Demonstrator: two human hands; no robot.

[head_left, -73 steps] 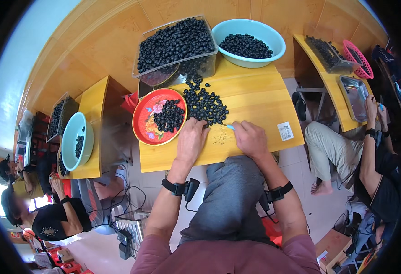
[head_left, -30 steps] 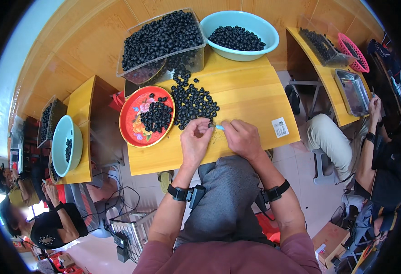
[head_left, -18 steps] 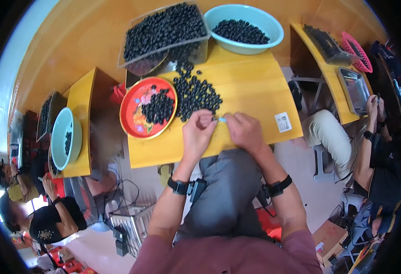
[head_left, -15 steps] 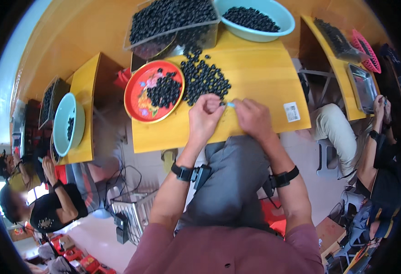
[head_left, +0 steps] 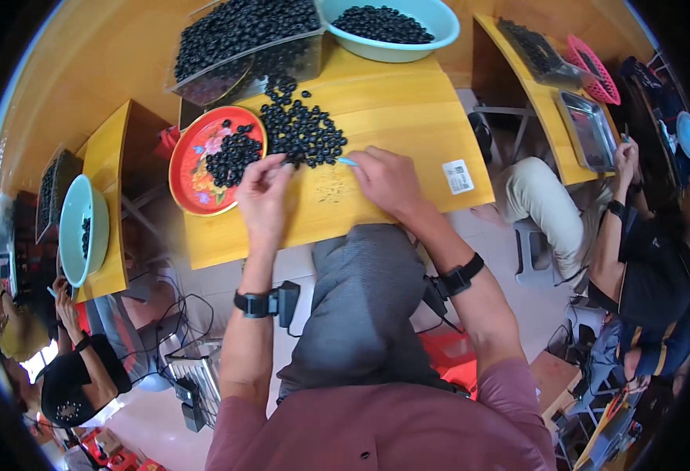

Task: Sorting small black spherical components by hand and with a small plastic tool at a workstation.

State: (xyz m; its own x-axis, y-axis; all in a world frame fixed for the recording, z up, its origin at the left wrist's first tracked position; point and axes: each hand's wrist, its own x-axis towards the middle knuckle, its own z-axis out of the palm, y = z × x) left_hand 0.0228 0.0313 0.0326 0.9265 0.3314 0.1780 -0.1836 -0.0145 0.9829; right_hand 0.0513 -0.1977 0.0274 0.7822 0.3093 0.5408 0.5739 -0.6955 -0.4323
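My left hand hovers at the right rim of a red floral plate, fingers curled together; whether a piece is between them I cannot make out. Small, shiny black round pieces lie heaped on that plate. More loose black pieces spread over the yellow table, just beyond my hands. In my right hand is a slim light-blue tool, its tip pointing left toward the loose pile. The tool's exact kind is hidden by my fingers. My hands are apart.
A clear plastic bin full of black pieces stands at the far left of the table, beside a light-blue basin holding more. A white label sits at the right. People work at tables on both sides. Small dark crumbs dot the tabletop.
My left hand has moved left, away from my right hand and toward the red plate. The right hand keeps the light-blue tool near the same place. The whole view has shifted.
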